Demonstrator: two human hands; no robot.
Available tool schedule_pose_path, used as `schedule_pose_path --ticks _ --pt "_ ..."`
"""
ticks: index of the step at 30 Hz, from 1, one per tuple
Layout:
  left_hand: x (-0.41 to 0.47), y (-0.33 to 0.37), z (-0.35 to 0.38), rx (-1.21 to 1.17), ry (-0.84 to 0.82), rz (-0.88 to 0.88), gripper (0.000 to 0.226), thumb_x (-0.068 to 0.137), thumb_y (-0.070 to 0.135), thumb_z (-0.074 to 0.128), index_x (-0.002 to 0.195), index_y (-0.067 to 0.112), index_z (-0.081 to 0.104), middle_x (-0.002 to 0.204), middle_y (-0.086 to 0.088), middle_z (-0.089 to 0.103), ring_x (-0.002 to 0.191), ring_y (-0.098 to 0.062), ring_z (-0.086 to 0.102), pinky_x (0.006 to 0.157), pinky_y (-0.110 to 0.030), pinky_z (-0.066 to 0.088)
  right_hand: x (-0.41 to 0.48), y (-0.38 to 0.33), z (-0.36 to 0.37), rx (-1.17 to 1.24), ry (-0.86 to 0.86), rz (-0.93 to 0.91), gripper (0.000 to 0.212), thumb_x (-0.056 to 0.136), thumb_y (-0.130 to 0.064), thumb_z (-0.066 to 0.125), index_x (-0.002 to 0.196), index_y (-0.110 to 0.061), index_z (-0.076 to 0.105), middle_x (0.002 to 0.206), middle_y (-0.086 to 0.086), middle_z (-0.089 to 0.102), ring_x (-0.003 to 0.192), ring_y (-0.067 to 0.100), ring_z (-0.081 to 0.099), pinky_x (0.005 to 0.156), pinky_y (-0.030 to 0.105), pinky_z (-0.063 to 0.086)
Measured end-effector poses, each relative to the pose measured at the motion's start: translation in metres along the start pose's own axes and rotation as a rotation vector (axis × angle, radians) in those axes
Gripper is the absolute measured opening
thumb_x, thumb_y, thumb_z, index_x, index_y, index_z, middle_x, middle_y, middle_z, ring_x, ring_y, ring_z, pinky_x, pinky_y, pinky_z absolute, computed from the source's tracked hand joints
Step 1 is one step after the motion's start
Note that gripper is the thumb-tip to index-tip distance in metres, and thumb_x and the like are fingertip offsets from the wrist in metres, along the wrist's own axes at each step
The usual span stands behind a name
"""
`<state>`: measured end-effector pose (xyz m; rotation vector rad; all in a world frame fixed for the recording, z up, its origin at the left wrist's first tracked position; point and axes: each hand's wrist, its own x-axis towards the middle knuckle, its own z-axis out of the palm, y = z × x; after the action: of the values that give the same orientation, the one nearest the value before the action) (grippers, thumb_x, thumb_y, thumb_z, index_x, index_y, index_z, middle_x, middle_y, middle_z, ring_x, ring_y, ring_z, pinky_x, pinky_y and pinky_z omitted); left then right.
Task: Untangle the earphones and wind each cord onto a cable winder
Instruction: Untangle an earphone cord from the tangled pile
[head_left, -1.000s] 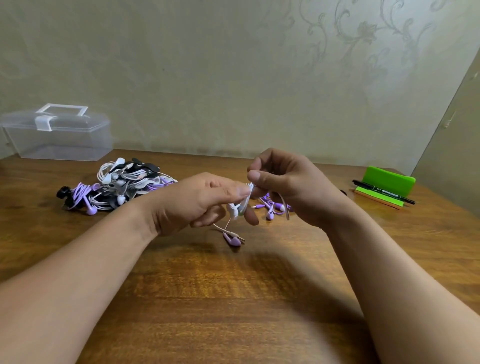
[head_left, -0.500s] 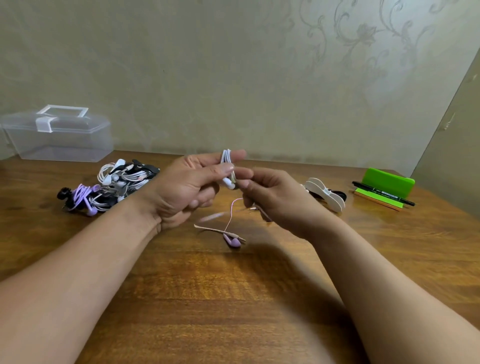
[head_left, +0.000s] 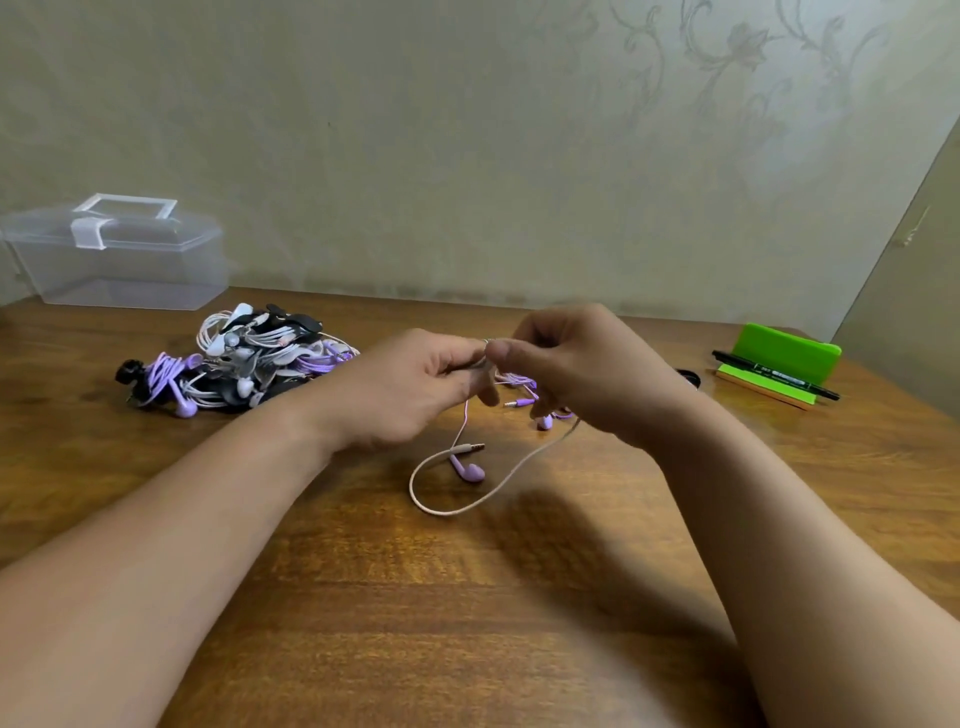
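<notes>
My left hand (head_left: 415, 389) and my right hand (head_left: 576, 364) meet above the middle of the wooden table (head_left: 467, 597). Both pinch a small white cable winder, mostly hidden between the fingers, with a pale pink earphone cord (head_left: 467, 506) on it. The cord hangs from my right hand, loops on the table and ends in a jack plug (head_left: 470, 447). A purple earbud (head_left: 470, 470) lies inside the loop. More purple earphones (head_left: 524, 402) lie behind my hands, partly hidden.
A heap of wound earphones (head_left: 244, 364) in purple, white and black lies at the left. A clear lidded plastic box (head_left: 119, 254) stands at the back left. A green stand (head_left: 774, 358) with a black pen (head_left: 779, 375) sits at the right.
Both hands have come down and met again. A longer loop of pink cord now lies on the table. The white winder seen right of my hand half a second ago is hidden.
</notes>
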<state>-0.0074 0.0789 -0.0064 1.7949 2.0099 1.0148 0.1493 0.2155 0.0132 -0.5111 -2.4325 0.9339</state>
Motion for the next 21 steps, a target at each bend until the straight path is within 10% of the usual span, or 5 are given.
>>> schedule_pose_path --ticks 5,12,17,21 --pt "-0.003 0.007 -0.002 -0.115 -0.083 -0.009 0.034 0.109 0.029 0.050 0.093 0.008 0.071 0.052 0.007 0.046 0.048 -0.008 0.042 0.052 -0.023 0.033 0.004 0.007 -0.008 0.413 -0.050 0.056 0.027 0.098 -0.028 0.070 0.085 -0.006 0.062 0.055 0.005 0.049 0.045 0.015 0.056 0.055 0.032 0.054" --pt "-0.006 0.012 -0.004 -0.824 -0.176 0.023 0.034 0.100 0.021 0.051 0.125 0.009 0.071 0.107 -0.003 0.075 0.039 -0.003 0.029 0.051 -0.026 0.015 0.009 0.014 0.003 0.896 -0.167 0.014 0.026 0.100 -0.031 0.061 0.080 -0.016 0.067 0.064 0.000 0.043 0.046 0.008 0.034 0.049 0.023 0.044" --pt "-0.004 0.006 -0.011 -1.002 -0.081 0.079 0.042 0.103 0.023 0.049 0.143 0.017 0.060 0.133 -0.007 0.062 0.036 0.002 0.028 0.055 -0.030 0.015 0.011 0.021 0.023 0.793 -0.159 0.080 0.021 0.108 -0.018 0.055 0.114 -0.002 0.068 0.069 0.001 0.038 0.049 0.010 0.037 0.051 0.027 0.051" --pt "0.003 -0.004 -0.011 -0.711 0.136 -0.048 0.037 0.109 0.023 0.045 0.143 0.023 0.058 0.134 0.000 0.069 0.037 -0.003 0.027 0.047 -0.021 0.017 0.003 0.012 0.025 0.414 -0.209 0.087 0.023 0.109 -0.026 0.054 0.110 -0.016 0.074 0.063 -0.002 0.039 0.053 0.012 0.035 0.047 0.027 0.035"
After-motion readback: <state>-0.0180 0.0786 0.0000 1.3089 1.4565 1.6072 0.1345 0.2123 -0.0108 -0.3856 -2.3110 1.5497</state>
